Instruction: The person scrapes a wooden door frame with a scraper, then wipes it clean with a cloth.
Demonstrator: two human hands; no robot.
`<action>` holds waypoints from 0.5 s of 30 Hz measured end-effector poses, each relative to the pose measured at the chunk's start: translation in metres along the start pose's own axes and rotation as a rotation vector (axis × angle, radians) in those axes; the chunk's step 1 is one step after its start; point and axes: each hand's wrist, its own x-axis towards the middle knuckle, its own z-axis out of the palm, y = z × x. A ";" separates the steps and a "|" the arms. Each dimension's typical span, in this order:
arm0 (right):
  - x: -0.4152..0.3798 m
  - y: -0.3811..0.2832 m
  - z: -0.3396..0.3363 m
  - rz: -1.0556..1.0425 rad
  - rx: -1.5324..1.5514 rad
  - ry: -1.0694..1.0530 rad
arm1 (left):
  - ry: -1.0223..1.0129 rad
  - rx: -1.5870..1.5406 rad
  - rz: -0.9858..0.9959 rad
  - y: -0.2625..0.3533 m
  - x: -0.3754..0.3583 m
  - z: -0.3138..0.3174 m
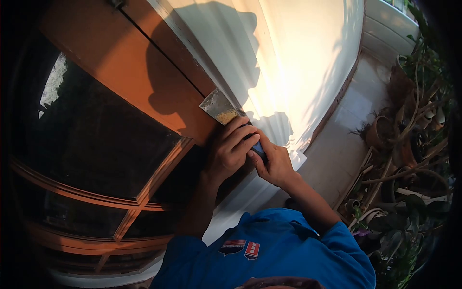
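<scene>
A putty knife with a wide grey metal blade and a dark blue handle is between my two hands. Its blade lies against the edge of the orange-brown door frame, where the wood meets the white wall moulding. Yellowish residue sticks to the blade near the handle. My right hand wraps round the handle, thumb along its side. From the other side, the fingers of my left hand close over the front of the handle, near the blade; their tips are partly hidden.
Dark glass panes in wooden bars fill the left side. The white wall stands in bright sun with my shadow across it. Along the right, potted plants and dry stems crowd the tiled floor.
</scene>
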 end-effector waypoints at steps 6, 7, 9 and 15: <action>0.050 -0.053 -0.022 -0.091 -0.009 0.064 | 0.119 0.065 0.092 -0.010 0.053 -0.042; 0.058 -0.064 -0.027 -0.078 -0.010 0.060 | 0.141 0.076 0.113 -0.011 0.064 -0.051; 0.073 -0.082 -0.037 -0.112 -0.004 0.077 | 0.190 0.076 0.145 -0.014 0.080 -0.062; 0.054 -0.068 -0.035 -0.061 0.006 0.037 | 0.090 0.068 0.114 -0.009 0.067 -0.056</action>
